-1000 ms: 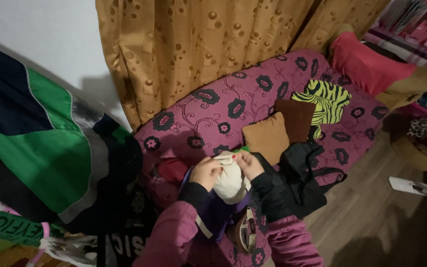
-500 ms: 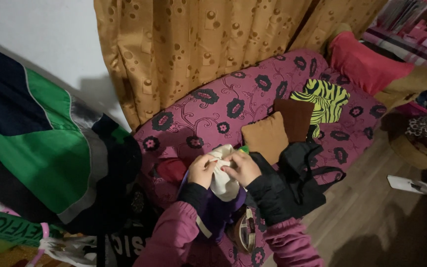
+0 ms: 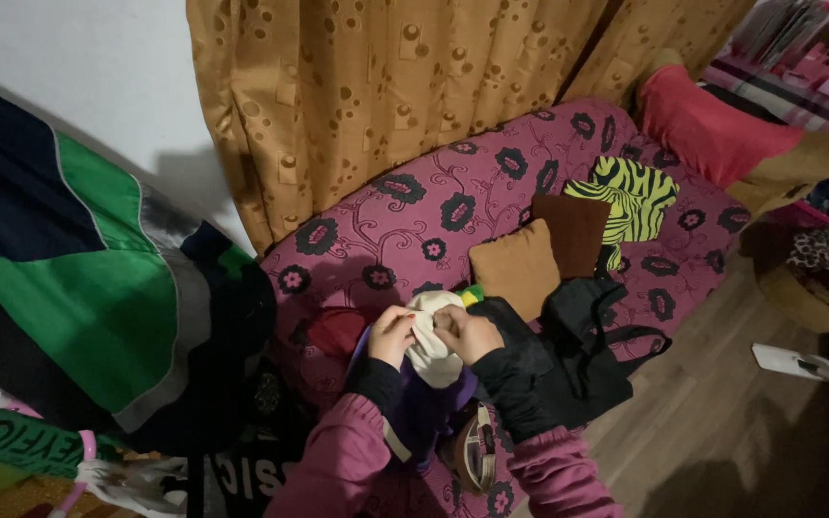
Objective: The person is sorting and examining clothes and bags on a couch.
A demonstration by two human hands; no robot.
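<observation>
Both my hands grip a cream-white bundle of cloth (image 3: 431, 357) low in the head view. My left hand (image 3: 390, 334) clasps its left side and my right hand (image 3: 466, 332) pinches its top right, the two hands close together. Under the bundle lies purple cloth (image 3: 421, 414). A bit of bright green (image 3: 473, 293) shows just behind my right hand. My sleeves are magenta with black cuffs. All this is over the near end of a magenta flowered sofa (image 3: 453, 206).
An ochre cushion (image 3: 517, 266), a brown cushion (image 3: 576, 230) and a green-and-black striped cloth (image 3: 632, 195) lie on the sofa. A black bag (image 3: 578, 355) sits right of my hands. Green and navy clothes (image 3: 79, 288) hang at left. Golden curtains (image 3: 376, 86) hang behind. Wooden floor at right.
My hands have drawn closer together on the white bundle and pressed it down a little; my right hand moved left over its top.
</observation>
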